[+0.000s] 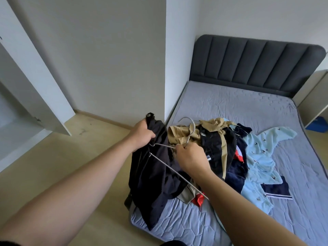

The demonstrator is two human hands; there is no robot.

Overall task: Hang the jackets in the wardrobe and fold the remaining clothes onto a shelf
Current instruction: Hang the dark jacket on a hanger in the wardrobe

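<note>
1. Filling most of the right side is a big bed (230,107) with a grey-blue quilted cover. It has a dark grey padded headboard (248,59) at the far end.
2. A tall white wardrobe door (35,77) stands swung open on the left, over the pale wooden floor (71,166).
3. A long black jacket (154,174) is held up by its top at the near left corner of the bed. Its lower part drapes over that corner.
4. A pile of mixed clothes (218,148) lies on the bed, touching the black jacket on its right. A crumpled tan jacket (179,135) sits at the back of the pile, with dark blue and red bits lower down.
5. A light blue shirt (260,157) with tiny dark birds lies spread on the bed, touching the right side of the pile.
6. A thin silver wire hanger (170,169) lies across the black jacket. Its hook curls up over the tan jacket, and its long bar slants down toward the near edge of the bed.
7. The left hand (142,134) has its fingers curled tight around the top of the black jacket, beside one end of the hanger.
8. The right hand (190,155) pinches the hanger's neck just under the hook, fingertips pressed together.
9. A small blue box (317,124) sits on the floor at the far right, beside the bed.
</note>
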